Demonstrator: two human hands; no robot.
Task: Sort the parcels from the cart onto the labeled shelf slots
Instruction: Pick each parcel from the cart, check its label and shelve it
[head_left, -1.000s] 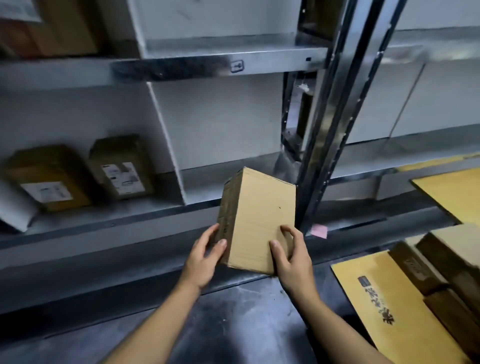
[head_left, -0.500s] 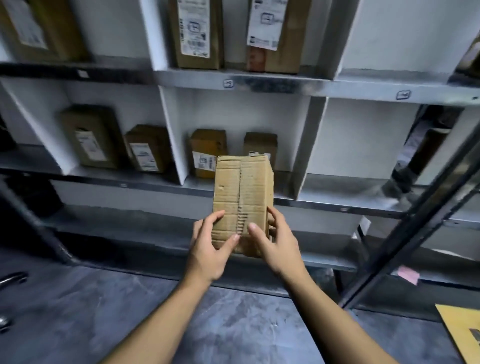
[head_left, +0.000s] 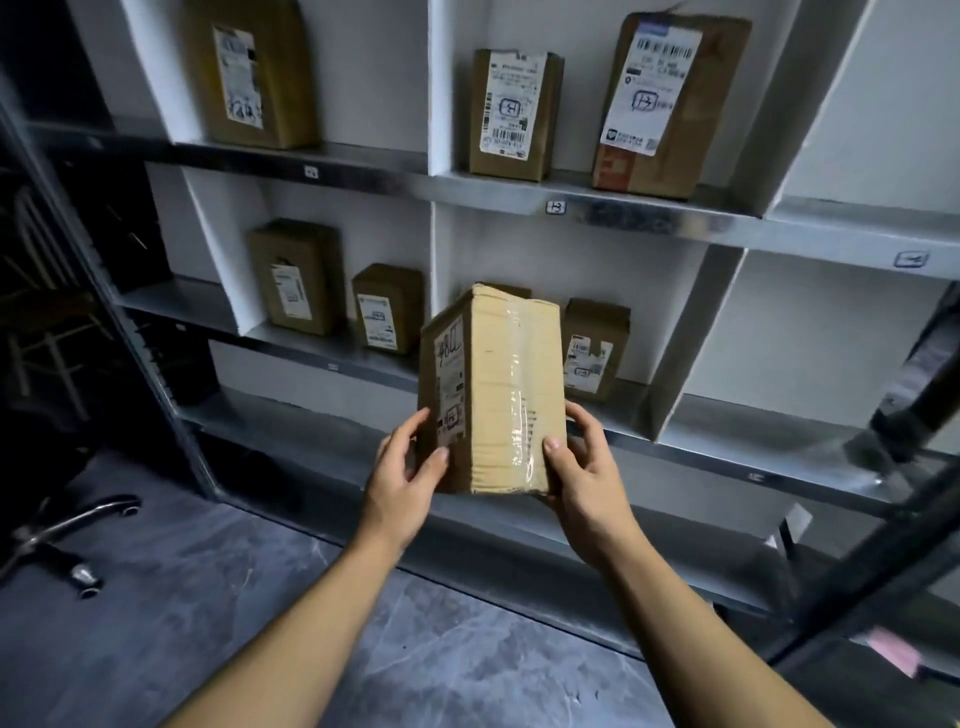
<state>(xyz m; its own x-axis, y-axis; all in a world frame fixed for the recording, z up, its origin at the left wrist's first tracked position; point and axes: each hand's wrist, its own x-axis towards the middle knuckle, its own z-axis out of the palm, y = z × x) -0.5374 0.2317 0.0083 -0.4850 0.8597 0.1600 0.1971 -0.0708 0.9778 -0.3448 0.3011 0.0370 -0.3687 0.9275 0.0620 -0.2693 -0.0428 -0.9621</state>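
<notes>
I hold a taped cardboard parcel (head_left: 493, 389) upright in front of the shelf rack (head_left: 649, 223). My left hand (head_left: 402, 478) grips its lower left side, where a label with handwriting faces left. My right hand (head_left: 587, 478) grips its lower right edge, thumb on the taped front. The parcel is in the air before the middle slot of the lower visible shelf, where another labelled parcel (head_left: 595, 348) stands just behind it. Small slot tags (head_left: 556, 208) sit on the shelf edges.
Two labelled parcels (head_left: 514, 114) (head_left: 670, 104) stand in the slot above, one (head_left: 249, 73) in the slot to the left, two more (head_left: 298, 275) (head_left: 387, 309) lower left. White dividers (head_left: 691, 332) split the slots. A chair base (head_left: 67, 535) lies on the floor at left. A dark post (head_left: 883, 571) crosses at right.
The view has swung left and up from the cart to the shelves. The parcel rose and was turned in both hands, so its labelled side now shows at left.
</notes>
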